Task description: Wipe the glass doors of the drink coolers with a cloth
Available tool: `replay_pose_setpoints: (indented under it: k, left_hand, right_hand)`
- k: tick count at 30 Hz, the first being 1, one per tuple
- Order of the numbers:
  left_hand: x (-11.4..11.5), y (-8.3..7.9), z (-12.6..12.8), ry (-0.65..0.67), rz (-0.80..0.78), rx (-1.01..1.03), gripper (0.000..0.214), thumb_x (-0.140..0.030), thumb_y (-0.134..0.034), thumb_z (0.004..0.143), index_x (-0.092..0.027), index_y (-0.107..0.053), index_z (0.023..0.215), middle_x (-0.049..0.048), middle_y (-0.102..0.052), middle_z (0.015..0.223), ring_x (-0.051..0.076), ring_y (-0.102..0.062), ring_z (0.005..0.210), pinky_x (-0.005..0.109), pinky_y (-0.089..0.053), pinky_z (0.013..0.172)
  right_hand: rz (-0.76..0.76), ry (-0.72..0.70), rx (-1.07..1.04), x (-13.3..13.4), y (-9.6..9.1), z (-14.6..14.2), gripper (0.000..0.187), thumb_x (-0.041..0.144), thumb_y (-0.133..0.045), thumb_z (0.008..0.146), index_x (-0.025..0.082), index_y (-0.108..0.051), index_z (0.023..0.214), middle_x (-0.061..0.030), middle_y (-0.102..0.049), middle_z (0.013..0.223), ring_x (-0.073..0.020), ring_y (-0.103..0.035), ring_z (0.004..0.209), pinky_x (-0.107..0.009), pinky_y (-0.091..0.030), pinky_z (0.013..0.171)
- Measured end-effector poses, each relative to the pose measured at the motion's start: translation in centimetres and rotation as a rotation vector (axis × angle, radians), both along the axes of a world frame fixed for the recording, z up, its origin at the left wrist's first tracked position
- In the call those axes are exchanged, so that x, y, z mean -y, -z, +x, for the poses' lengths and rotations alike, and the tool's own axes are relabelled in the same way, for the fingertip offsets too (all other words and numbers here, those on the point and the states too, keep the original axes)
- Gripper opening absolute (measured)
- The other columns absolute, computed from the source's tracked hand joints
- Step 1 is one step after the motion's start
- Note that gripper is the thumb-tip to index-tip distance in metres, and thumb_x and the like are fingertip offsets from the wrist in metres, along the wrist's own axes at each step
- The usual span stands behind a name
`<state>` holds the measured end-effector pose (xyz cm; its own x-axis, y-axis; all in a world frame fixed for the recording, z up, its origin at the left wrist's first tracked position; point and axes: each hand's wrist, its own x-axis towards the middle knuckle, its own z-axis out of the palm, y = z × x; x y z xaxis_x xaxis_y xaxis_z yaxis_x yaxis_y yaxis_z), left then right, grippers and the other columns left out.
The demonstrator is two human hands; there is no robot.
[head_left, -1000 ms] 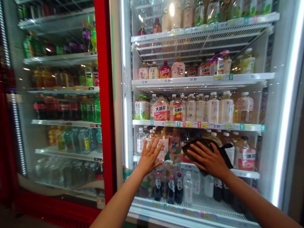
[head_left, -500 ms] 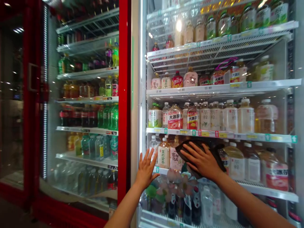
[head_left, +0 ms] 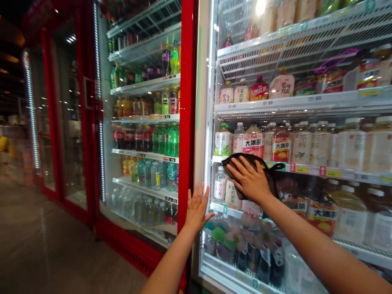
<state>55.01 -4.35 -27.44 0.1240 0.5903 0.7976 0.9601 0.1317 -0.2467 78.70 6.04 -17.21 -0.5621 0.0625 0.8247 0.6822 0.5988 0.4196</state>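
My right hand lies flat on a dark cloth with a small loop at its corner, pressing it against the glass door of a lit drinks fridge. The fingers point up and left over the cloth. My left hand is lower and to the left, fingers spread, with nothing in it, by the door's pale frame. Behind the glass, near the cloth, stand a clear bottle with a white label and a tea bottle. Part of the shelf is hidden behind my right hand and the cloth.
Shelves of bottled drinks, such as a red-labelled bottle, fill the fridge. A flower decal marks the lower glass. To the left stands a red-framed fridge with soda bottles; more fridges and a floor stretch beyond it.
The view has swung left, showing more floor and fridges. My right hand and the cloth have moved left and up across the glass, over the shelf edge. My left hand stays spread near the frame.
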Motion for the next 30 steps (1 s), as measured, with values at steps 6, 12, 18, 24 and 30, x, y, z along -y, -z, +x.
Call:
replay_pose_setpoints:
  k: [6, 12, 18, 24, 30]
  left_hand:
    - [0.7, 0.4, -0.5, -0.051, 0.022, 0.054, 0.119, -0.054, -0.079, 0.073, -0.017, -0.005, 0.16, 0.0182, -0.021, 0.166, 0.037, -0.014, 0.154, 0.061, -0.019, 0.122]
    - [0.9, 1.2, -0.9, -0.072, 0.052, 0.128, 0.118, -0.05, -0.077, 0.076, -0.017, -0.002, 0.16, 0.0187, -0.021, 0.165, 0.036, -0.016, 0.154, 0.06, -0.021, 0.122]
    - [1.4, 1.6, -1.0, -0.075, 0.02, 0.17, 0.121, -0.047, -0.081, 0.074, -0.016, -0.001, 0.16, 0.019, -0.022, 0.165, 0.036, -0.013, 0.154, 0.062, -0.022, 0.122]
    - [1.4, 1.2, -1.2, -0.087, 0.026, 0.199, 0.117, -0.043, -0.079, 0.076, -0.017, -0.001, 0.16, 0.0192, -0.021, 0.166, 0.036, -0.014, 0.154, 0.061, -0.02, 0.122]
    - [1.4, 3.5, -1.3, -0.113, 0.069, 0.237, 0.116, -0.048, -0.073, 0.08, -0.015, 0.004, 0.16, 0.0215, -0.025, 0.164, 0.037, -0.019, 0.153, 0.062, -0.021, 0.121]
  right_hand:
    - [0.007, -0.15, 0.321, 0.5, -0.1, -6.2, 0.055, 0.038, -0.056, 0.093, 0.028, -0.049, 0.147, -0.0055, -0.038, 0.16, -0.0292, -0.027, 0.15, -0.057, -0.017, 0.12]
    - [-0.017, -0.093, 0.226, 0.3, -1.8, -7.4, 0.056, 0.037, -0.056, 0.093, 0.026, -0.048, 0.147, -0.007, -0.036, 0.161, -0.0332, -0.026, 0.15, -0.063, -0.016, 0.119]
    - [0.003, -0.239, 0.515, 0.1, -0.1, -8.9, 0.044, 0.031, -0.054, 0.093, 0.026, -0.058, 0.137, -0.0033, -0.048, 0.154, -0.0273, -0.035, 0.146, -0.056, -0.022, 0.12]
    - [-0.005, -0.134, 0.308, -0.5, -6.1, -10.3, 0.055, 0.043, -0.051, 0.096, 0.025, -0.047, 0.148, -0.0074, -0.039, 0.159, -0.0324, -0.027, 0.15, -0.062, -0.017, 0.119]
    - [0.007, -0.201, 0.349, 0.3, 0.4, -11.7, 0.051, 0.033, -0.049, 0.098, 0.023, -0.047, 0.148, -0.0077, -0.037, 0.16, -0.03, -0.027, 0.15, -0.059, -0.021, 0.119]
